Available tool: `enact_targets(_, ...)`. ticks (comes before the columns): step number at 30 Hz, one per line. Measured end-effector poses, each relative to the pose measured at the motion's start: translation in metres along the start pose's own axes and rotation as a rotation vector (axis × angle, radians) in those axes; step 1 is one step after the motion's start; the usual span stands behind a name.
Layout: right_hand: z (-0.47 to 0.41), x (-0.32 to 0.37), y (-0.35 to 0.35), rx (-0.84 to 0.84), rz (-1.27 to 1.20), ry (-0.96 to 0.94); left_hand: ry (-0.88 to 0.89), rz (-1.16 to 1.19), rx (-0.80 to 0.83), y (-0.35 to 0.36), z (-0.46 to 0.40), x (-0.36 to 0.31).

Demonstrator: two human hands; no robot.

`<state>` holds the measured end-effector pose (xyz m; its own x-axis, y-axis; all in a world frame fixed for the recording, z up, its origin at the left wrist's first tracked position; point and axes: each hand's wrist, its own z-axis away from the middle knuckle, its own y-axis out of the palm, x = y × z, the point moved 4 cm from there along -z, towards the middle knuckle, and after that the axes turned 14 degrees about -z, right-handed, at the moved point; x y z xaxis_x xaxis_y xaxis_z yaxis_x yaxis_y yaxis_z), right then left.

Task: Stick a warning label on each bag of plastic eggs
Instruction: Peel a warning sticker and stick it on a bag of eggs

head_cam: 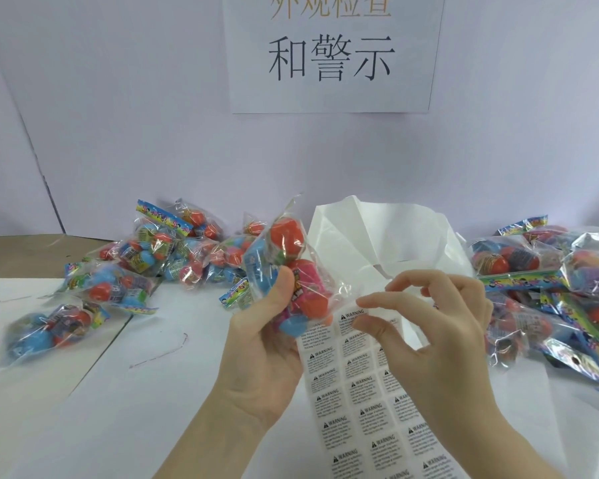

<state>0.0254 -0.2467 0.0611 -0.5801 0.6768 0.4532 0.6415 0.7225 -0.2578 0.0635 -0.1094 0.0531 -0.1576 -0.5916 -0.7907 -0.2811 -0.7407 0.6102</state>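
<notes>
My left hand point(260, 344) grips a clear bag of plastic eggs point(286, 264) and holds it upright above the table; orange, pink and blue eggs show through it. A sheet of white warning labels point(363, 402) lies in front of me, its top edge tucked under the held bag. My right hand point(433, 326) hovers over the sheet's top row, and its thumb and forefinger pinch one warning label point(351, 314) at its corner, right beside the bag.
A heap of egg bags point(173, 254) lies at the left and back of the white table point(125, 409). Another pile of bags point(561, 292) fills the right side. A white plastic bag point(377, 236) stands behind my hands, below a paper sign point(332, 53) on the wall.
</notes>
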Motion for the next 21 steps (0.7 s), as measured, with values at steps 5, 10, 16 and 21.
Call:
enact_targets(5,0.0020,0.0034,-0.0008,-0.038,0.090,-0.131,-0.015,-0.018,-0.095,-0.0033,-0.0004,0.0036)
enact_targets(10,0.0040,0.0059,-0.0004,-0.042,0.148,-0.209,-0.024,-0.014,-0.145,-0.0016,-0.0002,0.0043)
enact_targets(16,0.0051,0.0069,-0.0004,-0.071,0.190,-0.234,-0.026,-0.058,-0.156,-0.0005,0.0012,0.0050)
enact_targets(21,0.0065,0.0078,-0.0008,-0.100,0.219,-0.272,-0.021,-0.037,-0.165,0.0018,0.0021,0.0060)
